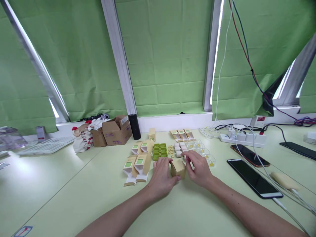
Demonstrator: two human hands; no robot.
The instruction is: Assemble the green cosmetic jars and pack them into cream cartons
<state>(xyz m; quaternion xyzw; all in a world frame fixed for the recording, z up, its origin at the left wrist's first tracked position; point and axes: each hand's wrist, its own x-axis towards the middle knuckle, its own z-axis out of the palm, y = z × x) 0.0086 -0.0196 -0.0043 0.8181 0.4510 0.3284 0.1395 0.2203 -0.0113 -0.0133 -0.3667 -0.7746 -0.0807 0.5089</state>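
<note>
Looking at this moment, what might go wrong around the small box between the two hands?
The left hand grips the small box by its sides, so squeezing could dent it if it is thin card. The right hand sits close to the clear cups and might nudge them. The green cups, just beyond the left fingers, could be bumped too.

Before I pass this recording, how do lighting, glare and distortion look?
Head view: daylight slits beside the green blinds blow out; soft glare on the tabletop's left; window posts lean, likely wide-angle distortion; left hand, right hand and small carton show little blur.
</note>
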